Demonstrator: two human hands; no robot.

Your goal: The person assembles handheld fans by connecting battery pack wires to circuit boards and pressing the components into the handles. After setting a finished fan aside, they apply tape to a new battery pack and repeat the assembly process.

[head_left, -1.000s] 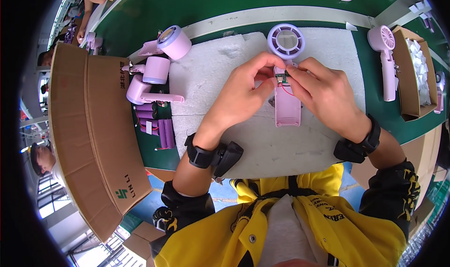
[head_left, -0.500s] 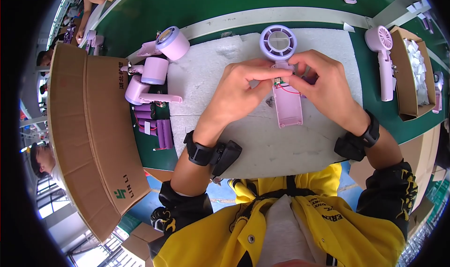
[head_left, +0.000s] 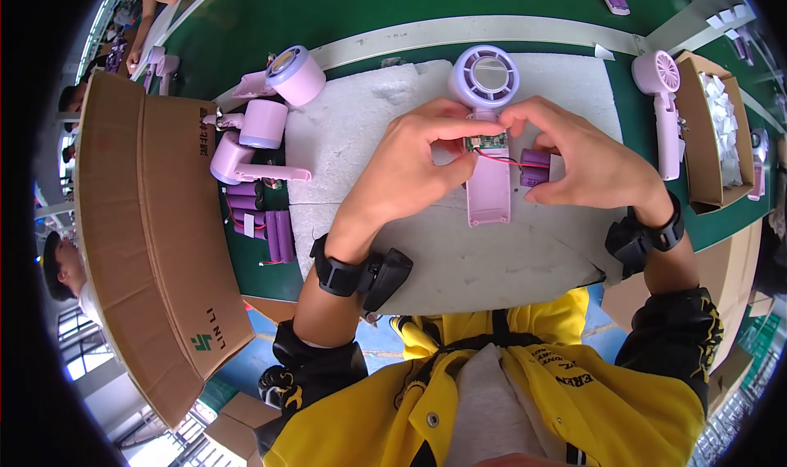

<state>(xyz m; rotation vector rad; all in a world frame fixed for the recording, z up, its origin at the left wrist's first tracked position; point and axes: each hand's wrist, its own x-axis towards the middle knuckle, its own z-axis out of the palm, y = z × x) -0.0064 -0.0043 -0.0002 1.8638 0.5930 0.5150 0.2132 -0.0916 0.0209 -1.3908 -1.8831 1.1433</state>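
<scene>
A pink handheld fan (head_left: 489, 192) lies in front of me, its round head pointing away and its handle open like a shallow tray. Across the upper handle sits a green circuit board (head_left: 490, 141). My left hand (head_left: 422, 159) pinches the board's left end between thumb and fingers. Red and black wires run from the board to a purple battery pack (head_left: 535, 168) right of the handle. My right hand (head_left: 594, 155) curls around this pack, thumb below it, its index fingertip meeting my left fingertips at the board's top edge. The right hand's other fingertips are partly hidden.
Pale foam sheet (head_left: 361, 131) lies under the work on a green table. Left are pink fan parts (head_left: 265, 124), purple batteries (head_left: 279, 236) and a large carton (head_left: 180, 221). Another fan (head_left: 666, 114) and a box of white pieces (head_left: 723, 131) stand right. A co-worker's arm (head_left: 147, 20) shows far left.
The circuit board has turned its face into view across the handle. My right hand has shifted right and opened out around the battery pack, which now shows beside the handle with its wires stretched.
</scene>
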